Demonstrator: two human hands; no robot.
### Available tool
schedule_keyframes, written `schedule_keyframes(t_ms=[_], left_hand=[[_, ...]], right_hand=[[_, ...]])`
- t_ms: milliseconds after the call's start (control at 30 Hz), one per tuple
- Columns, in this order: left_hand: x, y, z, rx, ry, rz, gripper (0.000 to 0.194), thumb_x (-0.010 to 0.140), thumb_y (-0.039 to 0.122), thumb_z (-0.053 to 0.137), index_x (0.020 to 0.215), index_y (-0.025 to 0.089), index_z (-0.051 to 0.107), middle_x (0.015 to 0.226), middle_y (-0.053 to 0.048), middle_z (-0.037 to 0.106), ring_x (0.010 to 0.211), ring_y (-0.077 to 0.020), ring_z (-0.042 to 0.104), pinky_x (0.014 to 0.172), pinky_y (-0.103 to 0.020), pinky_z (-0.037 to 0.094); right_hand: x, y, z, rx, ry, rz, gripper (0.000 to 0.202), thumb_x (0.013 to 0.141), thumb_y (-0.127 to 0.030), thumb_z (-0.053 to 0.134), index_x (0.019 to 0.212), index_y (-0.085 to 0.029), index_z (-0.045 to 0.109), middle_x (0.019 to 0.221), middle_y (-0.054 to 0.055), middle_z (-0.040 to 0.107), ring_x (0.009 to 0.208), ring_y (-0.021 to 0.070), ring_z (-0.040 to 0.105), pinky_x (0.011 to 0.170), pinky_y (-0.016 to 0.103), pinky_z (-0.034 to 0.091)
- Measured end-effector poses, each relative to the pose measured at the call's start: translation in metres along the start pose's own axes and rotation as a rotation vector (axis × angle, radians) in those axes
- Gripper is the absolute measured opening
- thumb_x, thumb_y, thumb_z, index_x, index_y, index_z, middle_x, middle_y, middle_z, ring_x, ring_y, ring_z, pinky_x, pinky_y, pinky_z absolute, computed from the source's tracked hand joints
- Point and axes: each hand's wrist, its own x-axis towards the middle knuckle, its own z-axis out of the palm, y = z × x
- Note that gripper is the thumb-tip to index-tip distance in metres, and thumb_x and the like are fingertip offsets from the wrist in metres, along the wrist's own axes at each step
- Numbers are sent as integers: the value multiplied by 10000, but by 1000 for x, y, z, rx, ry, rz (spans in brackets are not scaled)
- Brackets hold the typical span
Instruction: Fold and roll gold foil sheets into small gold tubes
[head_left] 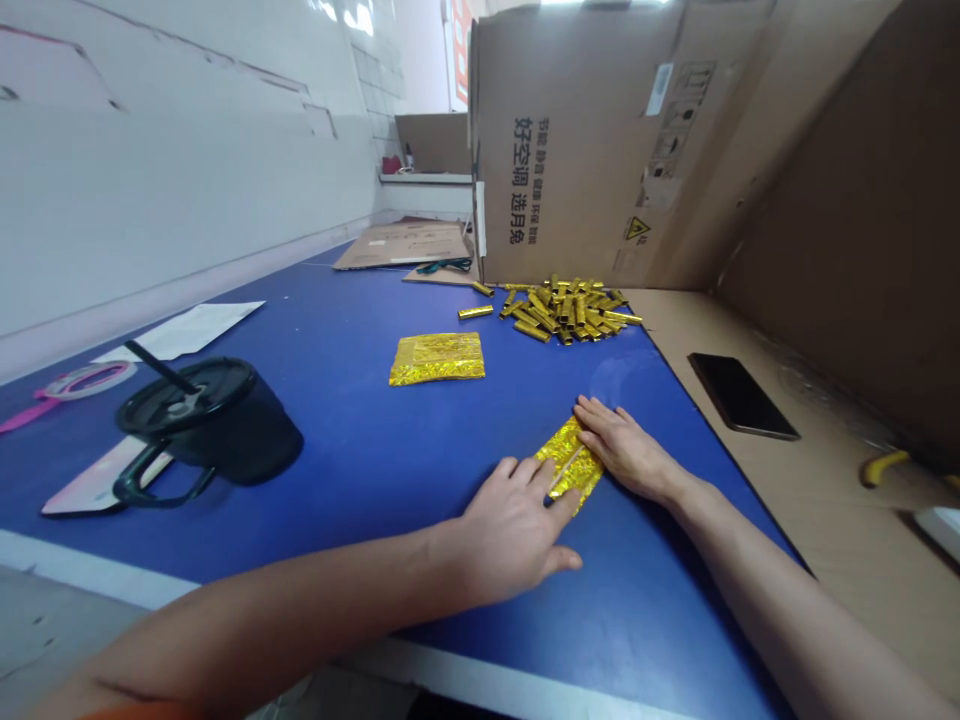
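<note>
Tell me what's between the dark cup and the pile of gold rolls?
In the head view, a flat gold piece lies on the blue table between the cup and the pile, nearer the pile.

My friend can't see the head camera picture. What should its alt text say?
A left hand and right hand rest on a shiny gold sheet on a blue table. Beyond are more gold material and a pile of small gold tubes, with a dark mug at left and a phone at right.

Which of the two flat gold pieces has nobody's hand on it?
The farther gold piece, lying by itself on the blue table; the nearer gold piece has the left hand and right hand on it.
</note>
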Motion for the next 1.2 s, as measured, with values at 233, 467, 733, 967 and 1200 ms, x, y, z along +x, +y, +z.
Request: schedule_keyframes(t_ms=[233, 467, 733, 967, 1200], left_hand=[[-2, -1, 1, 9, -10, -4, 552, 765, 550, 423, 1198, 207, 411, 1219, -133, 438, 1120, -286, 369, 859, -416, 273], [-2, 0, 1, 60, -14, 7, 555, 770, 553, 414, 1191, 192, 417, 1206, -138, 459, 1106, -281, 400, 873, -430, 251], [-3, -1, 2, 89, -20, 50, 525, 800, 528, 381, 1171, 161, 442, 1220, -103, 464, 1046, -252, 446, 812, -378, 294], [-2, -3, 3, 66, 7, 91, 529, 802, 525, 378, 1109, 109, 491, 1132, -108, 534, 1052, -224, 445, 854, -359, 278], [-3, -5, 7, 52, 14, 99, 550, 805, 528, 369, 1131, 98, 475, 1171, -117, 509, 1080, -220, 438, 890, -361, 265]], right_hand=[[0, 0, -1, -5, -6, 1, 467, 850, -330, 265, 1276, -162, 356, 1362, 97, 291, 1254, 193, 210, 1005, 445, 184], [0, 0, -2, -5, -3, 5, 459, 849, -337, 273, 1270, -180, 367, 1360, 85, 299, 1251, 188, 220, 1005, 436, 191], [-1, 6, -3, -1, 2, 9, 453, 854, -352, 273, 1270, -199, 369, 1363, 68, 297, 1252, 196, 219, 999, 451, 195], [-1, 5, -2, -19, 9, 9, 445, 855, -359, 268, 1259, -213, 382, 1359, 66, 307, 1247, 200, 233, 993, 455, 205], [-5, 19, -9, -138, 87, 239, 464, 851, -396, 273, 1240, -176, 397, 1338, 121, 335, 1231, 257, 267, 938, 546, 230]])
